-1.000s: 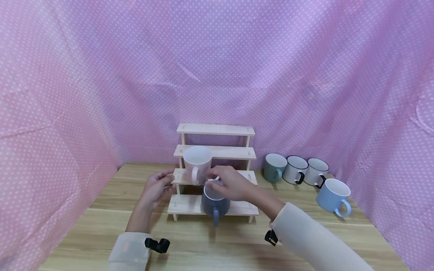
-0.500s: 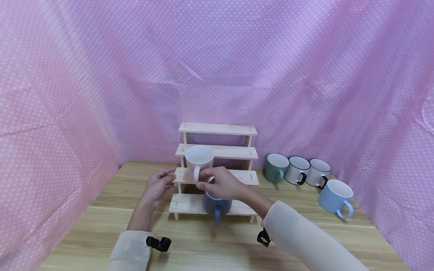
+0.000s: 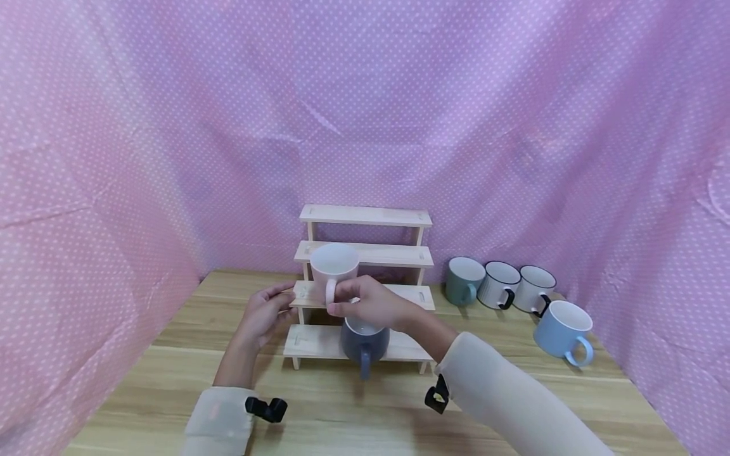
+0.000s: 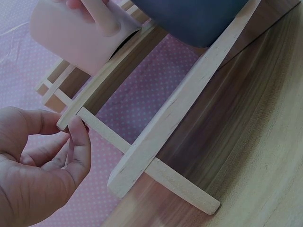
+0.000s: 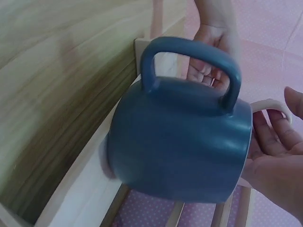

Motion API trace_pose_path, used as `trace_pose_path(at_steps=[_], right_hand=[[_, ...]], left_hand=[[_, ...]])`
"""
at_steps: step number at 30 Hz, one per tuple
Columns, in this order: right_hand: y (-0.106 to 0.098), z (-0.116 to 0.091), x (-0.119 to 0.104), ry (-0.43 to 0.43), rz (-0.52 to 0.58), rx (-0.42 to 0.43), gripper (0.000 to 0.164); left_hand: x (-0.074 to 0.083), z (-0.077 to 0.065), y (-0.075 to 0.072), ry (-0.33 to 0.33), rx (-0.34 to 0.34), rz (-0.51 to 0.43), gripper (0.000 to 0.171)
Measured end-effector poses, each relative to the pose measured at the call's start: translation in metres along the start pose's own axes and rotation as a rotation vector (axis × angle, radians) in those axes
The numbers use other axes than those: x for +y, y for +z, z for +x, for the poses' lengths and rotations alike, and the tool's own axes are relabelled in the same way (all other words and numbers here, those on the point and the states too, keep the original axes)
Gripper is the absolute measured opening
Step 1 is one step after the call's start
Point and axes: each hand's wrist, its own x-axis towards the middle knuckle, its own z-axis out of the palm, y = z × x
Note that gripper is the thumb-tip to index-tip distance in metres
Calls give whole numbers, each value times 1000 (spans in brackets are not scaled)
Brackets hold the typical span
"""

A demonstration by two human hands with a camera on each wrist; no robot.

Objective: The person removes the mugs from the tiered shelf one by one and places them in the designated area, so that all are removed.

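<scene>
My left hand (image 3: 265, 316) pinches the left end of a step of the wooden tiered stand (image 4: 123, 175), thumb and forefinger on the board in the left wrist view. A pale pink mug (image 3: 334, 269) with a white inside is on that same step, second from the bottom, towards its left end. The fingers of my right hand (image 3: 379, 307) are curled at its handle (image 5: 272, 105), which faces the front. Below that hand, a dark blue-grey mug (image 5: 180, 142) is on the lowest step, handle forward; in the head view my right hand overlaps its rim.
To the right of the stand a green mug (image 3: 463, 285) and two white mugs with black handles stand in a row. A light blue mug (image 3: 561, 329) is nearer the front on the wooden table (image 3: 353, 418). Pink dotted cloth (image 3: 365, 126) hangs behind and at both sides.
My right hand has moved left from beside the pink mug to its handle and taken hold there. The left hand keeps its grip on the step's end.
</scene>
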Motion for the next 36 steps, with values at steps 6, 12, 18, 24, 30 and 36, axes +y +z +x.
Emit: trace_pose_path(at_steps=[6, 12, 18, 24, 30, 36], right_hand=[[2, 0, -5, 112, 216, 47, 28], [4, 0, -7, 119, 409, 86, 37], [6, 4, -6, 109, 584, 151, 37], [11, 4, -9, 131, 628, 242, 33], [15, 2, -8, 117, 619, 336, 30], [17, 0, -6, 91, 609, 389, 31]], left_hand=[[1, 0, -1, 3, -7, -11, 47], [2, -1, -1, 4, -10, 1, 46], [0, 0, 0, 0, -1, 17, 44], [0, 0, 0, 4, 7, 16, 44], [-1, 0, -1, 5, -2, 22, 46], [-1, 0, -1, 9, -2, 29, 45]])
